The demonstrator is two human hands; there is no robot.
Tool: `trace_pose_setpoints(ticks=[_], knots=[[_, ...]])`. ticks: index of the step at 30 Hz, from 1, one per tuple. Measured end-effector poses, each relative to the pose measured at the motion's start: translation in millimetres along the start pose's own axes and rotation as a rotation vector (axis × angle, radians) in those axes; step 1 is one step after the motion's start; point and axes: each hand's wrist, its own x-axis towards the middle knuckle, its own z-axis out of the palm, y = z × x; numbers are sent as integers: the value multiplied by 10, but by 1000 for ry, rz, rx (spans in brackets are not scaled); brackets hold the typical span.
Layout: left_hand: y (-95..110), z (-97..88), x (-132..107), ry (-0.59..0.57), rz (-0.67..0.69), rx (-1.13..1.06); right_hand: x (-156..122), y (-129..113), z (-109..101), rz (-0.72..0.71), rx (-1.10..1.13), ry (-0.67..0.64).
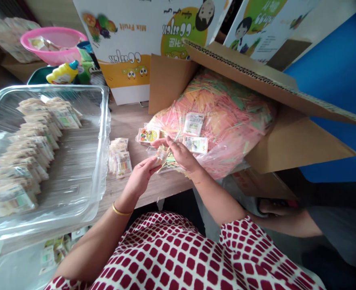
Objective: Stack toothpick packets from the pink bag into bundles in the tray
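The left hand (142,174) is pinching a small packet (162,154).
The packet is showing over the table (126,121), near a big bag (224,161) of colorful sticks (226,92). The right hand (182,156) is bending close; I cannot tell if its fingers are gripping anything.

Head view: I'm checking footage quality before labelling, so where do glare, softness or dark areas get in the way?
In the head view, whitish glare on the clear tray, notably near the left edge; in the head view, the print on the packet in the left hand too soft to read; in the head view, deep shadow at lower right.
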Motion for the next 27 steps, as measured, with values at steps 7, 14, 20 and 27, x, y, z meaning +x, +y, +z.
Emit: trace_pose_setpoints(ticks=[7, 14, 20, 27], knots=[[-36, -58, 16, 45, -23, -34, 122, 128, -184, -37, 81, 346], [-72, -49, -13, 49, 14, 24, 6, -162, -74, -109, -73, 157], [-47, -8, -41, 38, 18, 53, -17, -140, 61, -61, -67, 36], [-73, -13, -33, 12, -8, 39, 22, -12, 64, 33, 58, 113]])
